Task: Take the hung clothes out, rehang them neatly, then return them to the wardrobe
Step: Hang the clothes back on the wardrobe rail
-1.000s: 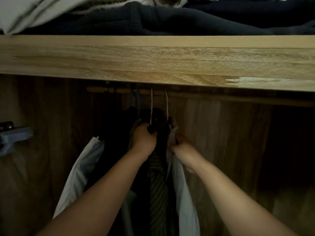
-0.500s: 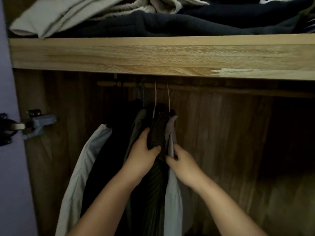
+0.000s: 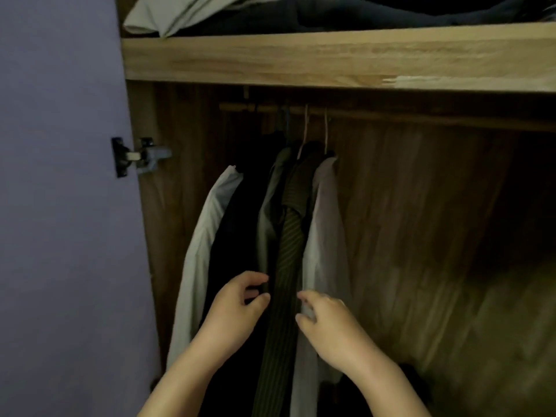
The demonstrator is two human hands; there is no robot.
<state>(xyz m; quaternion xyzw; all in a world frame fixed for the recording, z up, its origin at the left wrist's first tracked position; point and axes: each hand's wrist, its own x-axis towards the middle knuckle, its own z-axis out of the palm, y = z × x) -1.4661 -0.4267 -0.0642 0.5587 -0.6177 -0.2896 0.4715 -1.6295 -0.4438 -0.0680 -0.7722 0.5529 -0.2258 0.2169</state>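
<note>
Right of the hung clothes (image 3: 288,236) the wardrobe stands open and bare. The shelf (image 3: 331,58) blocks above. The door (image 3: 60,206) walls off the left.

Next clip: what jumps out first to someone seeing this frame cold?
Two bare hands, the left hand and right hand, flank a dark striped shirt hanging mid-frame, fingers loosely curled. Pale shirts hang beside it from the rail. Above, a wooden shelf carries folded clothes.

My left hand (image 3: 237,308) has slid down off the hanger necks and let go, fingers loose beside the striped shirt (image 3: 288,251). My right hand (image 3: 328,323) dropped too, grip gone, fingertips at the white shirt (image 3: 325,236).
</note>
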